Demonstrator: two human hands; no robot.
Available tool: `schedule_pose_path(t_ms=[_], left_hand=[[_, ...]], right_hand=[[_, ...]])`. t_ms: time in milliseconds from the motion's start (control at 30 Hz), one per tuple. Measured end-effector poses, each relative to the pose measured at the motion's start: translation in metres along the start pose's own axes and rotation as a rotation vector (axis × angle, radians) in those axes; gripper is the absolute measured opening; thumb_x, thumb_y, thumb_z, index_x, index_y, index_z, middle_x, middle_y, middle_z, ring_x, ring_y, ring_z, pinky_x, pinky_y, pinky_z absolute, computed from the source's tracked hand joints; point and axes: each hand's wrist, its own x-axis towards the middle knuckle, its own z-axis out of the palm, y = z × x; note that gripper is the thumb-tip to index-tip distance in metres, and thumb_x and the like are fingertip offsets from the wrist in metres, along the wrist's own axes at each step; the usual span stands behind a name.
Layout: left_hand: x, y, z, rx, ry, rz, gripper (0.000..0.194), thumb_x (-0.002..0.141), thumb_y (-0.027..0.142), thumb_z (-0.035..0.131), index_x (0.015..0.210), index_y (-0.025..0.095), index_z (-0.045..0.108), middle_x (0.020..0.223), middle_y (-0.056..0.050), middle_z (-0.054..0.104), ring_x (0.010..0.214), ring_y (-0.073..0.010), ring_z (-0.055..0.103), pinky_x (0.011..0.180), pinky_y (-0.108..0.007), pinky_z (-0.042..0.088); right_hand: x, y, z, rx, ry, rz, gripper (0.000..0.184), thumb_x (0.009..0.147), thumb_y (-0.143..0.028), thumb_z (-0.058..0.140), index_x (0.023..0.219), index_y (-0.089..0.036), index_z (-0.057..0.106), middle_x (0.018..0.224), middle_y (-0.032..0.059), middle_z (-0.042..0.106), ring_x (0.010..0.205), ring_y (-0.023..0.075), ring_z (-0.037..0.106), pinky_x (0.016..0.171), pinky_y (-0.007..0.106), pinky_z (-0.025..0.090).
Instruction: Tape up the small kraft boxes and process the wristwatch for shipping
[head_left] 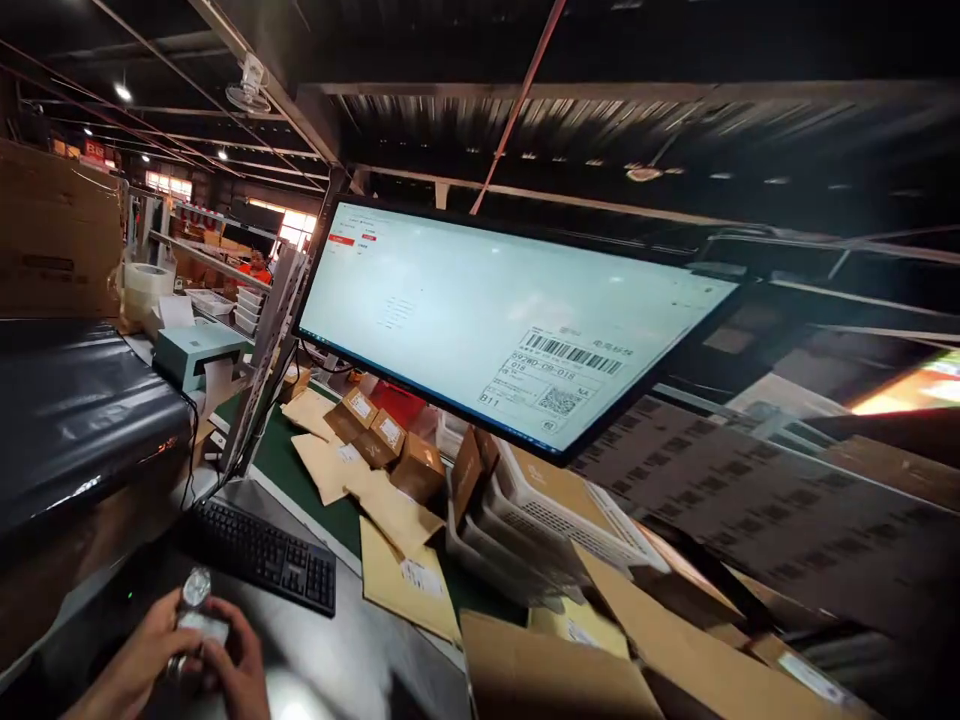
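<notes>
Low at the left, my left hand and my right hand are close together above the grey worktop. Between them they hold what looks like a silver wristwatch, its round, shiny face standing up above the fingers. A pale, flat piece shows below that face, and small metal parts glint lower down between the fingers. Both hands have their fingers curled around it. Just beyond the hands lies a black keyboard. Finer detail of the watch is too small to make out.
A large monitor showing a barcode label hangs ahead. Behind it, a green conveyor carries padded envelopes and small boxes. White crates and open cardboard stand right; a label printer and black roll left.
</notes>
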Motion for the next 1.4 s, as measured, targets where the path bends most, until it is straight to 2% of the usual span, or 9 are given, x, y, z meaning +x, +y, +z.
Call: schedule_pose_path(t_ms=[133, 233, 567, 700, 800, 867, 1033, 1200, 1400], left_hand=[[-0.016, 0.033, 0.027, 0.132, -0.133, 0.020, 0.055, 0.051, 0.029, 0.083, 0.103, 0.020, 0.067, 0.108, -0.007, 0.071, 0.086, -0.0233, 0.069, 0.065, -0.031, 0.059], [-0.027, 0.052, 0.040, 0.152, -0.199, 0.033, 0.050, 0.053, 0.027, 0.083, 0.099, 0.018, 0.065, 0.100, -0.005, 0.070, 0.078, -0.0173, 0.066, 0.062, -0.026, 0.059], [-0.041, 0.058, 0.065, 0.190, -0.346, -0.060, 0.063, 0.054, 0.019, 0.089, 0.111, 0.014, 0.062, 0.095, -0.003, 0.070, 0.076, -0.0137, 0.068, 0.062, -0.022, 0.060], [-0.030, 0.053, 0.073, 0.204, -0.297, -0.075, 0.063, 0.055, 0.022, 0.089, 0.111, 0.014, 0.061, 0.098, -0.005, 0.071, 0.080, -0.0169, 0.070, 0.062, -0.024, 0.060], [-0.020, 0.049, 0.076, 0.214, -0.262, -0.103, 0.063, 0.055, 0.021, 0.088, 0.111, 0.013, 0.060, 0.101, -0.006, 0.072, 0.082, -0.0188, 0.071, 0.063, -0.026, 0.061], [-0.015, 0.048, 0.077, 0.220, -0.229, -0.121, 0.061, 0.054, 0.019, 0.088, 0.109, 0.013, 0.061, 0.100, -0.007, 0.072, 0.080, -0.0184, 0.071, 0.063, -0.026, 0.061], [-0.008, 0.049, 0.080, 0.199, -0.131, -0.166, 0.061, 0.051, 0.012, 0.088, 0.108, 0.015, 0.064, 0.101, -0.006, 0.073, 0.077, -0.0171, 0.071, 0.059, -0.024, 0.061], [0.001, 0.052, 0.088, 0.168, -0.029, -0.197, 0.069, 0.046, 0.009, 0.089, 0.110, 0.016, 0.065, 0.111, -0.007, 0.070, 0.077, -0.0176, 0.071, 0.056, -0.026, 0.063], [0.014, 0.049, 0.090, 0.156, 0.037, -0.242, 0.067, 0.046, 0.009, 0.088, 0.109, 0.015, 0.065, 0.110, -0.007, 0.070, 0.076, -0.0172, 0.072, 0.056, -0.026, 0.063]], right_hand=[[-0.028, -0.080, -0.021, 0.112, 0.106, 0.181, 0.037, 0.065, -0.057, 0.085, 0.077, -0.025, 0.069, 0.061, -0.0015, 0.062, 0.047, 0.0163, 0.055, 0.043, 0.031, 0.049], [-0.042, -0.127, -0.032, 0.069, 0.206, 0.217, 0.042, 0.060, -0.053, 0.090, 0.074, -0.020, 0.067, 0.054, -0.0049, 0.056, 0.043, 0.0096, 0.046, 0.039, 0.022, 0.040], [-0.078, -0.153, -0.045, 0.128, 0.342, 0.270, 0.033, 0.077, -0.049, 0.082, 0.077, -0.021, 0.066, 0.046, -0.0087, 0.049, 0.034, 0.0068, 0.036, 0.034, 0.021, 0.032], [-0.070, -0.113, -0.063, 0.134, 0.389, 0.217, 0.036, 0.083, -0.052, 0.074, 0.101, -0.021, 0.071, 0.058, -0.0054, 0.058, 0.043, 0.0096, 0.047, 0.042, 0.022, 0.042], [-0.054, -0.047, -0.088, 0.000, 0.541, 0.224, 0.043, 0.092, -0.054, 0.059, 0.116, -0.019, 0.067, 0.088, 0.0045, 0.071, 0.066, 0.0151, 0.063, 0.059, 0.027, 0.053], [-0.045, 0.003, -0.107, -0.272, 0.618, 0.312, 0.043, 0.093, -0.052, 0.052, 0.112, -0.016, 0.068, 0.105, 0.0125, 0.072, 0.087, 0.0219, 0.067, 0.076, 0.036, 0.058], [-0.024, 0.093, -0.140, -0.813, 0.434, 0.390, 0.046, 0.089, -0.035, 0.061, 0.126, -0.009, 0.067, 0.137, 0.0245, 0.059, 0.130, 0.0351, 0.052, 0.111, 0.054, 0.042], [0.007, 0.135, -0.152, -1.087, 0.410, 0.237, 0.050, 0.093, -0.035, 0.060, 0.140, -0.019, 0.061, 0.155, 0.0204, 0.044, 0.141, 0.0340, 0.040, 0.115, 0.054, 0.038], [0.014, 0.160, -0.154, -1.123, 0.425, 0.284, 0.049, 0.094, -0.041, 0.059, 0.140, -0.024, 0.063, 0.158, 0.0191, 0.040, 0.145, 0.0379, 0.035, 0.115, 0.060, 0.035]])
